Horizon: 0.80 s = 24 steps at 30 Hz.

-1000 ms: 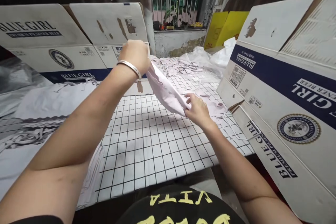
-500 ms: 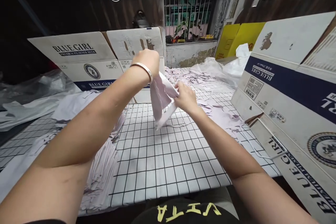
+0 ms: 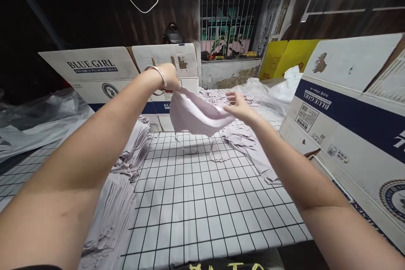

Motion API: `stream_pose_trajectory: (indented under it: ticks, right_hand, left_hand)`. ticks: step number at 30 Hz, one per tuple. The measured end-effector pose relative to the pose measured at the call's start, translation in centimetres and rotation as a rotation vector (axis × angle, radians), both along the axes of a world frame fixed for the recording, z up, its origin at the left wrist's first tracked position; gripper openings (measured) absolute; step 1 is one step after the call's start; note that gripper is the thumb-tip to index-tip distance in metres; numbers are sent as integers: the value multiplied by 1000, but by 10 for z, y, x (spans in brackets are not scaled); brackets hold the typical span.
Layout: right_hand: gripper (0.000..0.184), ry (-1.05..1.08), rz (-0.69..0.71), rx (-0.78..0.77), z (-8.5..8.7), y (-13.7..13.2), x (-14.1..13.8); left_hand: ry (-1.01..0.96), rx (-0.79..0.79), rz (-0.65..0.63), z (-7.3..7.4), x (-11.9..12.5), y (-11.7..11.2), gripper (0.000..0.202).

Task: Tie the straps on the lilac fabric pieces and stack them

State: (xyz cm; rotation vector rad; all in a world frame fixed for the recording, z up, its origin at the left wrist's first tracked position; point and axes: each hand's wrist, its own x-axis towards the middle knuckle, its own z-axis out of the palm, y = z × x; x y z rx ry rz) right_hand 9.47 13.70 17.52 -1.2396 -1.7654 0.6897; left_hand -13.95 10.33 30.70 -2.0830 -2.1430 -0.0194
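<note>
My left hand [image 3: 171, 76], with a band on its wrist, is closed on one end of a pale pink fabric piece [image 3: 199, 114]. The fabric hangs in a sagging curve above the table, its far end reaching my right hand [image 3: 238, 106]. There the fingers are spread, and the thumb lies against or just over the cloth; whether it presses on it I cannot tell. Under the fabric, a thin curled strip [image 3: 218, 158] lies on the grid-patterned tablecloth [image 3: 202, 206]. Nearer my right forearm is a loose pile of similar fabric [image 3: 251, 149].
Stacks of folded fabric [image 3: 109, 215] line the left side. A white carton [image 3: 98, 65] stands at the back left; a larger carton [image 3: 344, 105] borders the right. Clear plastic bags [image 3: 268, 95] and a yellow box [image 3: 286, 57] are at the back right. A cable [image 3: 144, 10] dangles above.
The fabric has gone from hanging folded to stretched out sideways. My left hand has moved left and slightly down; my right hand has shifted right, its fingers opening from a pinch. The view has tilted slightly.
</note>
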Motion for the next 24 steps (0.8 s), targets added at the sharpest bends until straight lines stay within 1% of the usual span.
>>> stream_pose_trajectory:
  ticks: [2, 3, 5, 6, 8, 10, 13, 15, 17, 19, 21, 22, 24]
  right_hand:
    - [65, 16, 38, 179, -3, -11, -32]
    - [64, 6, 20, 263, -5, -16, -49]
    - [51, -61, -103, 376, -7, -22, -75]
    - [44, -112, -172, 404, -8, -23, -84]
    - [34, -223, -258, 402, -11, -20, -89]
    - [29, -322, -244, 362, -18, -15, -83]
    - [24, -478, -146, 270, -34, -9, -69]
    - [22, -559, -90, 141, -47, -7, -61]
    - [18, -581, -72, -20, -59, -2, -52]
    - [16, -562, -90, -136, -63, 6, -38]
    - [13, -539, -115, -201, -56, 19, -20]
    - [12, -522, -127, -228, -47, 27, -11]
    - [7, -470, -154, -254, -20, 45, 6]
  left_hand:
    - [66, 14, -61, -2, 21, 0, 7]
    - [119, 19, -79, -3, 31, -1, 7]
    - [201, 35, -94, -6, 49, -4, 13]
    - [227, 45, -94, -7, 54, -5, 16]
    - [249, 66, -93, -7, 57, -9, 20]
    - [256, 78, -89, -4, 54, -11, 20]
    - [264, 81, -79, 3, 43, -12, 22]
    - [250, 93, -84, 6, 36, -10, 25]
    - [217, 105, -93, 9, 27, -5, 27]
    - [180, 82, -57, 9, 14, 3, 24]
    - [132, 23, 41, 8, -4, 15, 18]
    - [97, -9, 103, 7, -13, 22, 16]
    - [7, -34, 197, 8, -31, 37, 19]
